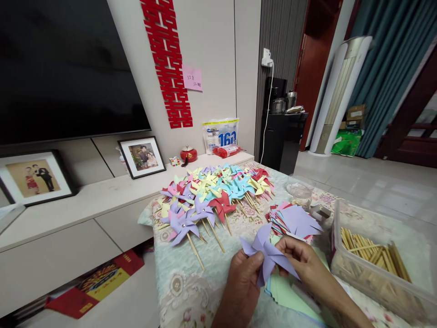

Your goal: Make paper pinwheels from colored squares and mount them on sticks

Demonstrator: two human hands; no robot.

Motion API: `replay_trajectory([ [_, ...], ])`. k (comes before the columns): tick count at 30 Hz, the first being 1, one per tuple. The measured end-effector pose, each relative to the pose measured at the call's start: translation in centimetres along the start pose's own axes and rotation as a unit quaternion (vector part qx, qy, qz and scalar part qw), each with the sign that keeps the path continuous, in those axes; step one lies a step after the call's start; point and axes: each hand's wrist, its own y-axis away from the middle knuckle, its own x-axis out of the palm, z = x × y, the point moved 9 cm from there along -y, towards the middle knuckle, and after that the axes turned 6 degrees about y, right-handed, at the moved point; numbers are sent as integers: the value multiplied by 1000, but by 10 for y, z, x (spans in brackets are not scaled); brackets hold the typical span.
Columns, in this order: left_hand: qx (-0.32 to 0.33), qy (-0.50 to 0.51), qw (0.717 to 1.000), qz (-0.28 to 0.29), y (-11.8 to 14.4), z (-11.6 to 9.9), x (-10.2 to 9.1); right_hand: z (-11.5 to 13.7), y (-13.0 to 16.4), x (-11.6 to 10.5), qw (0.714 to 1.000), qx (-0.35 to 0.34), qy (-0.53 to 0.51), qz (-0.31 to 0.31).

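A purple paper pinwheel [269, 254] is held up between both hands over the near part of the table. My left hand [244, 275] grips it from the left, thumb on its front face near the middle. From the right, my right hand [298, 255] pinches it at the blades, the fingers partly hidden behind the paper. No stick shows on this pinwheel. Under the hands lie light green paper sheets [290, 296]. Just beyond is a stack of cut paper squares [297, 219], a purple one on top.
Finished pinwheels on sticks [221, 187] are heaped at the table's far left. A clear plastic box [378, 273] of wooden sticks stands at the right. Behind the paper stack is a round clear container [298, 187]. Framed photos [142, 157] stand on the white cabinet [102, 193].
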Motion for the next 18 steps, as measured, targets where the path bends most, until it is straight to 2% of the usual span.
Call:
replay_trajectory([
  [4, 5, -4, 1000, 2, 0, 0, -2, -8, -2, 3, 999, -7, -34, 19],
  [9, 12, 11, 1000, -13, 1, -1, -5, -15, -4, 1, 999, -8, -34, 6],
  [18, 5, 5, 1000, 3, 2, -1, -2, -4, -1, 5, 999, -13, -41, 25],
])
